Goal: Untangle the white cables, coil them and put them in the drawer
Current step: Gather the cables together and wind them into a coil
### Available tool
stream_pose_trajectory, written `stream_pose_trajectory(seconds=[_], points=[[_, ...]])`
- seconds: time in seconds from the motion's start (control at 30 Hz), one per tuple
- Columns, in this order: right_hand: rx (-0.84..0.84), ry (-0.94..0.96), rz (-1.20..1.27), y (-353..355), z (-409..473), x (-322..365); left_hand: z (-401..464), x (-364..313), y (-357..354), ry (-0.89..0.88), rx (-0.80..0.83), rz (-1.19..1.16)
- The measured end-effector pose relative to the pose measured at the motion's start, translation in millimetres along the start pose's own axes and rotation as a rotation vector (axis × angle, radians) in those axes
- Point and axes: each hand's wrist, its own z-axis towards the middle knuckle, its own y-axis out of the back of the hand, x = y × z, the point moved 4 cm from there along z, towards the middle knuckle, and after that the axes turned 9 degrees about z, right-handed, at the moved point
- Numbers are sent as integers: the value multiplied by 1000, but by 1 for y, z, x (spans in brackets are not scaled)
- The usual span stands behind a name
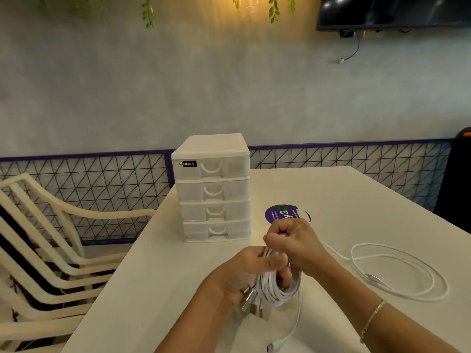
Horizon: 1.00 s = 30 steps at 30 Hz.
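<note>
Together, the left hand point(251, 270) and right hand point(293, 243) are gripping the coiled white cables point(274, 289), fingers curled tight round them.

Setting: we judged it a café or casual eatery. Evidence we recorded, placed from where both hands point(277, 256) gripped the cable bundle: a white table point(344, 194) beneath; just beyond, a round purple sticker point(277, 212) on the tabletop with small printed text; far left, stacked cream plastic chairs point(51, 240); behind, a purple-framed wire-mesh partition point(102, 179) along a grey plaster wall point(204, 85); high right, a wall-mounted screen point(392, 11); overhead, hanging green fronds point(148, 14) beside a warm lamp glow.
</note>
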Motion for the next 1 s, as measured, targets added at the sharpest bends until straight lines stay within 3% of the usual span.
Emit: stream_pose_trajectory(seconds=[0.07,0.13,0.37,0.53,0.8,1.0], points=[[-15,15,-51,2,2,-1,-4,-2,2,-4,-44,145],[-42,26,-39,5,4,-3,-4,-3,1,-10,-85,147],[-8,39,-47,-2,13,8,-3,-3,-2,-106,-75,-91],[20,-8,38,-8,16,7,1,-4,-3,-126,-66,-417],[155,-49,91,-5,9,-3,1,-8,10,-134,-169,-534],[66,-163,25,4,-9,-22,-2,-11,15,-114,-279,-618]])
